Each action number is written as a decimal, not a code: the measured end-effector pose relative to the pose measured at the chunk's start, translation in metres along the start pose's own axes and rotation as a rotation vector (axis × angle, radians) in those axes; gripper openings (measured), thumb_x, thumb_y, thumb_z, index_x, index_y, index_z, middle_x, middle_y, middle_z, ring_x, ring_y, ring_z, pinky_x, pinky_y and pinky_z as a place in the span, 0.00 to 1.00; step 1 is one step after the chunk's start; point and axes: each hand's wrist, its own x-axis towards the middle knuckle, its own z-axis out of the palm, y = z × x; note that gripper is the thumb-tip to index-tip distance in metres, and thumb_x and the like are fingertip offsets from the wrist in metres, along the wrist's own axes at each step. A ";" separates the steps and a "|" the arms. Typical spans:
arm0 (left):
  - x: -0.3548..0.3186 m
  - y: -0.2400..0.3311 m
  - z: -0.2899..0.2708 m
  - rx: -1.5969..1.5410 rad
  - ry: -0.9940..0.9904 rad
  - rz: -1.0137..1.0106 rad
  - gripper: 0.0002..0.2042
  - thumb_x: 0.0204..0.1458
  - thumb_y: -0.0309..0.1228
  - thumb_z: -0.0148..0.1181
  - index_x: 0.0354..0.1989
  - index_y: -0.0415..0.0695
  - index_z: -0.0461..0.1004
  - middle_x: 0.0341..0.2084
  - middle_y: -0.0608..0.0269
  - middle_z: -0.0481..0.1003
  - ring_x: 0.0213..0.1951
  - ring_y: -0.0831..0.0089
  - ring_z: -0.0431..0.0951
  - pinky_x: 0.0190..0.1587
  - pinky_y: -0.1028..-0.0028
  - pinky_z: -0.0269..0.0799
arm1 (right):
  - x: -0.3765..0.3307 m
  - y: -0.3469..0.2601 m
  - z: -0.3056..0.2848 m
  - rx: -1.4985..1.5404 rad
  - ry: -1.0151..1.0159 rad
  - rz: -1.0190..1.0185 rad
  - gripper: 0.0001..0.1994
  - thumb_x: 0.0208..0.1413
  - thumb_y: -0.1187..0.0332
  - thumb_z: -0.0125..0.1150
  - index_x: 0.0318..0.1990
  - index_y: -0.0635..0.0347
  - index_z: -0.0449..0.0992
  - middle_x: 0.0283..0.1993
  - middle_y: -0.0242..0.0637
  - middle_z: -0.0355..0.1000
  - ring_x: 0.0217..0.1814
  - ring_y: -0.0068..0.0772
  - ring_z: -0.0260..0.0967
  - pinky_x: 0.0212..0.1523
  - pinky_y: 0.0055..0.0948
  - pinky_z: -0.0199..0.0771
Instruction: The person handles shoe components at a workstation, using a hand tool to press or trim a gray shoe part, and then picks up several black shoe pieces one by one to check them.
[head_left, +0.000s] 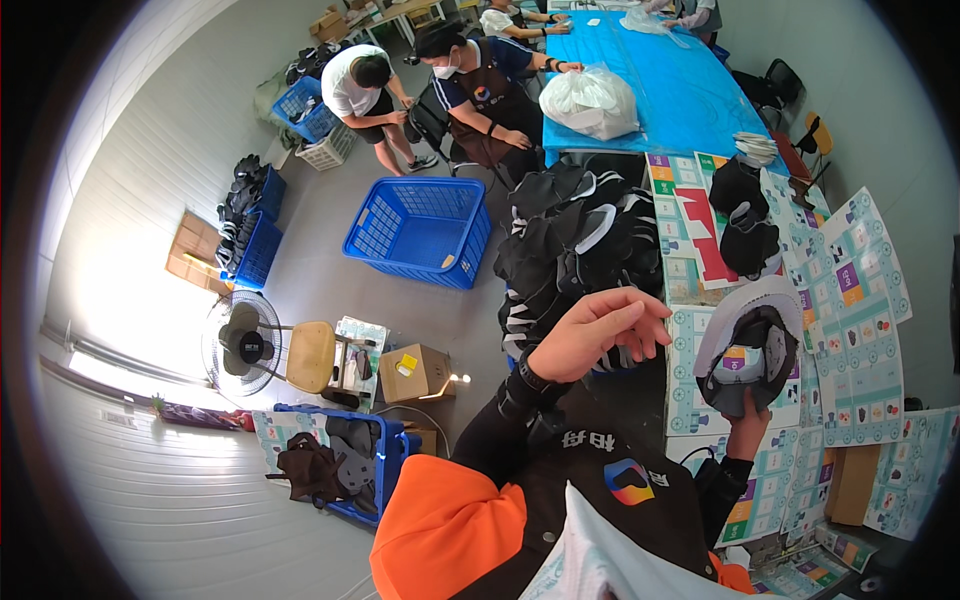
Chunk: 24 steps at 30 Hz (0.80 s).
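Observation:
My right hand grips the back edge of a black cap with a light grey brim. The cap's open inside faces up and its brim points away from me, above the paper-covered table. My left hand hangs in the air left of the cap, fingers loosely bent and apart, with nothing in it. Beyond that hand lies a big heap of black caps, some with light grey parts. Two more black caps rest on the table past the one I hold.
A blue plastic basket stands on the floor at left, with a fan, a wooden stool and a cardboard box nearer me. People work around a blue-covered table bearing a white plastic bag.

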 end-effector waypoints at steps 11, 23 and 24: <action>0.032 -0.017 -0.014 0.630 -0.027 0.051 0.30 0.62 0.35 0.62 0.70 0.40 0.59 0.62 0.57 0.68 0.59 0.69 0.70 0.57 0.70 0.70 | 0.002 0.005 -0.002 0.013 -0.059 0.036 0.21 0.63 0.58 0.63 0.56 0.64 0.72 0.51 0.39 0.75 0.47 0.34 0.77 0.33 0.35 0.82; 0.088 -0.056 0.005 1.025 -0.151 0.090 0.24 0.58 0.33 0.64 0.61 0.39 0.67 0.41 0.46 0.80 0.41 0.52 0.83 0.45 0.64 0.76 | -0.014 0.009 -0.004 -0.354 -0.041 -0.193 0.14 0.64 0.68 0.60 0.47 0.73 0.78 0.41 0.37 0.79 0.45 0.24 0.71 0.47 0.31 0.71; 0.090 -0.061 0.005 0.968 -0.157 0.068 0.22 0.58 0.33 0.64 0.59 0.39 0.69 0.42 0.45 0.80 0.42 0.53 0.83 0.45 0.66 0.76 | -0.022 0.008 -0.008 -0.390 -0.039 -0.156 0.14 0.64 0.68 0.60 0.47 0.73 0.78 0.40 0.37 0.79 0.44 0.24 0.71 0.46 0.31 0.71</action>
